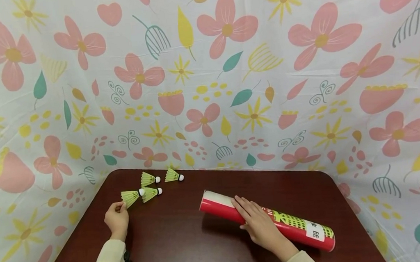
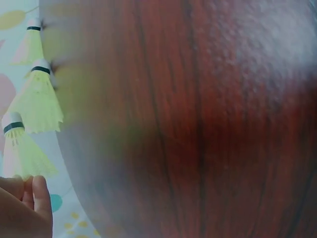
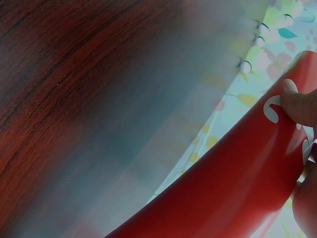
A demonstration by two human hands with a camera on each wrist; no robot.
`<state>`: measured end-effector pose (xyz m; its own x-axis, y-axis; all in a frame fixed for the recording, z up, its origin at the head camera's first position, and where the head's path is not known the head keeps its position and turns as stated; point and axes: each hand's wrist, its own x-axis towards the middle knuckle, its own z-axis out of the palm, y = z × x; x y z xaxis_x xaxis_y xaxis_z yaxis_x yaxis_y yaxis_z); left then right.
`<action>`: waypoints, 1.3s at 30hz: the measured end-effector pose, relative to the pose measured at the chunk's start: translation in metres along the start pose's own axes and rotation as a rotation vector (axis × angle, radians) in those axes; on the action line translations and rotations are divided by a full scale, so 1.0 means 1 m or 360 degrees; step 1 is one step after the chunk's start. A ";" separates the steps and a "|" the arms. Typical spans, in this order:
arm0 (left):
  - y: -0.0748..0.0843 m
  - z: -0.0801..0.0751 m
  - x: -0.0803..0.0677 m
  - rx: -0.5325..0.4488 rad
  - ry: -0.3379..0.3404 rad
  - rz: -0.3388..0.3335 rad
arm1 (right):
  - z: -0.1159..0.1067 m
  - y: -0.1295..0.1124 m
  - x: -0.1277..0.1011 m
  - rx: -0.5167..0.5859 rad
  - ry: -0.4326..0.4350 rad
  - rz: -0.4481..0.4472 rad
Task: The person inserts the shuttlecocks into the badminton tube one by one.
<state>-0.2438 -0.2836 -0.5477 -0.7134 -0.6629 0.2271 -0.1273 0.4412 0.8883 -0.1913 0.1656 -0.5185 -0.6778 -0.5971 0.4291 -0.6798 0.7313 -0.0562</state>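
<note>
Several yellow-green shuttlecocks lie at the table's far left. My left hand has its curled fingertips on the feather skirt of the nearest shuttlecock, pinching its edge. Beside it lies a second shuttlecock, and two more sit farther back. A red tube with a white band and green print lies diagonally at centre right. My right hand lies over the tube near its open end, one fingertip pressed on the tube's wall and the rest wrapped round it.
The dark wooden table is enclosed at the back and on both sides by a floral cloth. Bare wood stretches between the two hands. The shuttlecocks show blurred at the top of the right wrist view.
</note>
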 end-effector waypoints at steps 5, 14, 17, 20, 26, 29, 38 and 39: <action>0.010 -0.003 -0.003 -0.0025 0.0087 0.0071 | 0.001 0.001 0.001 -0.0016 0.0010 -0.0009; 0.030 0.001 -0.011 -0.0142 0.0046 0.0138 | 0.001 0.000 0.001 -0.0003 0.0018 -0.0007; 0.037 0.004 -0.014 -0.0205 0.0015 0.0211 | 0.001 0.000 0.001 -0.0011 0.0015 -0.0006; 0.043 0.007 -0.018 -0.0240 -0.0012 0.0295 | 0.001 0.000 0.002 -0.0010 0.0022 -0.0001; 0.053 0.012 -0.027 -0.0268 -0.0101 0.0381 | -0.001 -0.002 0.006 0.0007 0.0006 -0.0003; 0.058 0.014 -0.033 -0.0304 -0.0156 0.0394 | -0.002 -0.003 0.008 0.0018 -0.0030 0.0004; 0.067 0.022 -0.052 -0.0421 -0.0397 0.0370 | -0.003 -0.003 0.010 0.0009 -0.0022 -0.0017; 0.067 0.023 -0.055 -0.0421 -0.0427 0.0367 | -0.004 -0.003 0.010 0.0004 -0.0028 -0.0016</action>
<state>-0.2290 -0.2035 -0.5097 -0.8606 -0.3695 0.3505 0.2121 0.3657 0.9062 -0.1954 0.1584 -0.5105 -0.6756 -0.6101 0.4139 -0.6873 0.7244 -0.0541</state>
